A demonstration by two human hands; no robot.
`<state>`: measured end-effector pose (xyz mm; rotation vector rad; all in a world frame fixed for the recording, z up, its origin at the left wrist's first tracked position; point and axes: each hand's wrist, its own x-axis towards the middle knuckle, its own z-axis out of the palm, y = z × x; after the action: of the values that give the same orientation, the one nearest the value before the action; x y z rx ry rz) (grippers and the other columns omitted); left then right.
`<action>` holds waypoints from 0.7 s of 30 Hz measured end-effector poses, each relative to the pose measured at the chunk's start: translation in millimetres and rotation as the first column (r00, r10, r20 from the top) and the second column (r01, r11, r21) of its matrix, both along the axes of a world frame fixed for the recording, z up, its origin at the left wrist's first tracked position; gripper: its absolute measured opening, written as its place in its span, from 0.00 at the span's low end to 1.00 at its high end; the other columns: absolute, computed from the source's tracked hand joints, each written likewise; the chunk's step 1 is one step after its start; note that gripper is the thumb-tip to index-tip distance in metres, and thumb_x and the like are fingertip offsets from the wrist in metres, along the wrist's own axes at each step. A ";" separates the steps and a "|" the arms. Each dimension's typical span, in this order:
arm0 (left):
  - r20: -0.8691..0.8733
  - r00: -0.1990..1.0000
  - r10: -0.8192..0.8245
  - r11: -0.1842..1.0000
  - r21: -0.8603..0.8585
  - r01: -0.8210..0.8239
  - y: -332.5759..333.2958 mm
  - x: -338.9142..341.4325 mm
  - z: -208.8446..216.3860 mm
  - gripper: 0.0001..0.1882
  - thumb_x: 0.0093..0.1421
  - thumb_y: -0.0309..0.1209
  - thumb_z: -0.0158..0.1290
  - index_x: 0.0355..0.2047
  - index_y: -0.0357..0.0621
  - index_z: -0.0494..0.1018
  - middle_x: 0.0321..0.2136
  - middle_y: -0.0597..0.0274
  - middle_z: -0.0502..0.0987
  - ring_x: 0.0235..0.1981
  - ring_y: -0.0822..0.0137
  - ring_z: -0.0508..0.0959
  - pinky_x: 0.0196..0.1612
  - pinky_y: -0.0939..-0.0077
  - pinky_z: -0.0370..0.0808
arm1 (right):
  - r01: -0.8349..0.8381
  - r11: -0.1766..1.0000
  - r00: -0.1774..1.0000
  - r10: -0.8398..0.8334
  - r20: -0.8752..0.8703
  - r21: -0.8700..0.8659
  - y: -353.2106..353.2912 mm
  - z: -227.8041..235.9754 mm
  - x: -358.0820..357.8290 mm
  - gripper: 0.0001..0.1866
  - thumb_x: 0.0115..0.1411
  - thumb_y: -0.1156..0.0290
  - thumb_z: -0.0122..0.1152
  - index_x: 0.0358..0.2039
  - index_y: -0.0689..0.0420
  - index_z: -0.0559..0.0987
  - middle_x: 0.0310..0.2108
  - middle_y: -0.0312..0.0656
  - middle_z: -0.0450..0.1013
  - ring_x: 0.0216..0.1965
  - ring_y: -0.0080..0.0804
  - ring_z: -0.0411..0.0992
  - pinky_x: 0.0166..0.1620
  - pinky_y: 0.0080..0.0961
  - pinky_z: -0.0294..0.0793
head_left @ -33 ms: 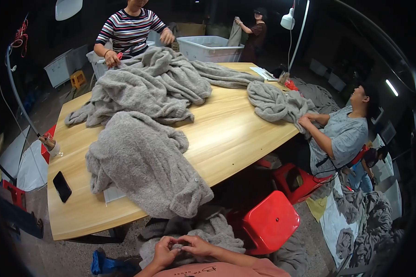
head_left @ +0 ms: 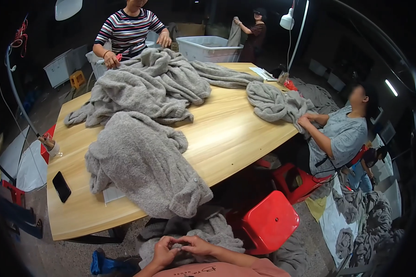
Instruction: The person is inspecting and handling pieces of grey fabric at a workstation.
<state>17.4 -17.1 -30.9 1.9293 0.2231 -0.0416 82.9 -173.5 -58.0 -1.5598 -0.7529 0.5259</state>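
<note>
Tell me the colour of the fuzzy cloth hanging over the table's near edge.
The cloth is brownish grey, best seen in the head view.

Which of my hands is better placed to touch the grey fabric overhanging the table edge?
Probably your right hand: in the picture it sits almost straight below the overhanging grey fabric end, while your left hand is lower and farther left. The advantage is small: both hands are close together.

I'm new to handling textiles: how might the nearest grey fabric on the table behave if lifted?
The grey fabric would probably sag, since it lies in soft folds and overhangs the table. Its fuzzy surface suggests little slipping.
</note>
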 end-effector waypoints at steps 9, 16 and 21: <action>-0.140 0.972 0.190 0.914 -0.335 -0.227 -2.4 -3.4 -7.1 0.08 0.43 0.21 0.59 0.25 0.39 0.71 0.20 0.70 0.72 0.20 0.82 0.68 0.23 0.87 0.66 | -0.107 0.982 0.994 0.110 0.009 -0.155 0.8 -6.0 2.0 0.08 0.51 0.70 0.54 0.29 0.62 0.73 0.20 0.43 0.69 0.23 0.27 0.69 0.28 0.25 0.66; -0.291 0.957 -0.010 0.828 -0.539 -0.155 7.2 -1.7 -23.4 0.05 0.45 0.20 0.57 0.23 0.37 0.71 0.20 0.70 0.73 0.20 0.82 0.68 0.23 0.88 0.65 | -0.013 0.990 0.996 0.025 0.086 -0.137 0.9 11.6 -0.4 0.06 0.50 0.72 0.51 0.25 0.62 0.70 0.20 0.48 0.68 0.23 0.42 0.68 0.27 0.31 0.65; -0.222 0.975 0.022 0.818 -0.556 -0.145 0.6 -2.6 -11.9 0.05 0.46 0.19 0.57 0.23 0.38 0.72 0.20 0.70 0.73 0.21 0.82 0.68 0.25 0.88 0.66 | -0.066 0.980 0.980 0.099 0.170 -0.189 -0.7 9.4 0.7 0.06 0.49 0.73 0.49 0.24 0.62 0.69 0.20 0.51 0.67 0.25 0.49 0.68 0.28 0.37 0.65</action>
<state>14.8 -16.5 -42.8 1.3074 0.3881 -0.2278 83.6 -174.3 -48.6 -1.7691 -0.9313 0.5325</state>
